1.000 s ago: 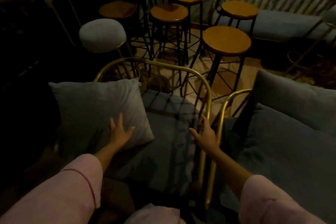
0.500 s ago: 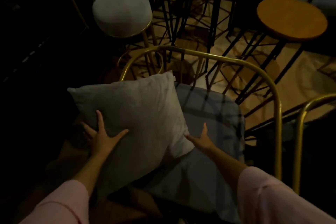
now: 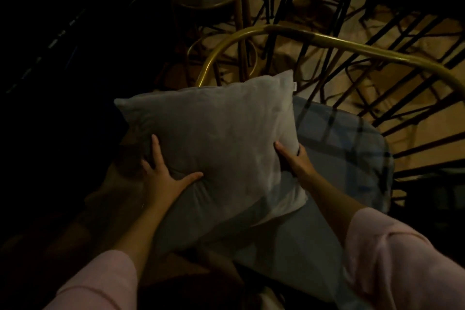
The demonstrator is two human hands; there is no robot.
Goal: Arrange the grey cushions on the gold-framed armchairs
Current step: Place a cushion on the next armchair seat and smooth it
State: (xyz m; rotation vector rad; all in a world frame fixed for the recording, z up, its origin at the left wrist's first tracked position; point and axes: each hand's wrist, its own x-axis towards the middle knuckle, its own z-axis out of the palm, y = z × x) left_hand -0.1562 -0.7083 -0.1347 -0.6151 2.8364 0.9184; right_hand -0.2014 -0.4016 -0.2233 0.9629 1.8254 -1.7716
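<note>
Both hands grip a grey cushion [image 3: 214, 138] over a gold-framed armchair [image 3: 327, 41]: left hand [image 3: 163, 173] at its left edge, right hand [image 3: 297, 161] at its right.

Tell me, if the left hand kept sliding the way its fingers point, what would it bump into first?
Probably nothing new: the left hand already presses the grey cushion. Its fingers point up the cushion's left edge toward the dark area beyond; depth there is unclear.

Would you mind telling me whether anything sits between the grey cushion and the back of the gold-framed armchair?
Nothing visible does. The grey cushion is held at both sides by the left hand and right hand, and only bare seat pad lies before the gold frame.
</note>
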